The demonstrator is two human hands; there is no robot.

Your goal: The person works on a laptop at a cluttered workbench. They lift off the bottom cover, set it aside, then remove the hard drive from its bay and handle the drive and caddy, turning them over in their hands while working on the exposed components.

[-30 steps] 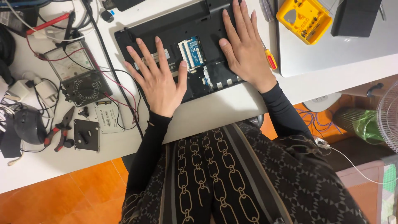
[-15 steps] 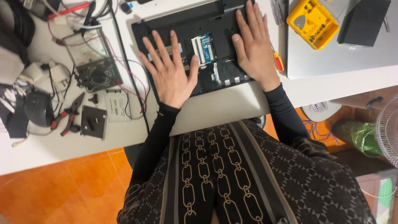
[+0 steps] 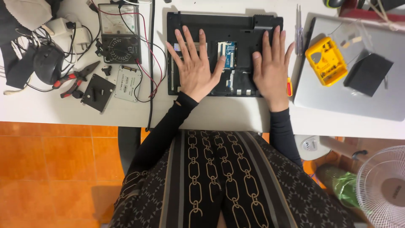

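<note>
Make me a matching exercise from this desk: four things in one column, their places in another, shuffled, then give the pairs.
Things:
1. left hand
2. right hand
3. yellow bit case
4. red-handled pliers

Places:
A. on the silver laptop
B. flat on the right part of the opened black laptop
C. left of the analog multimeter, near the desk's left end
D. flat on the left part of the opened black laptop

Pairs: 1-D, 2-B, 3-A, 4-C

The left hand (image 3: 195,67) and right hand (image 3: 271,67) covered parts of the opened laptop base (image 3: 236,29); the white fan (image 3: 384,185) was cut off by the frame edge.
</note>
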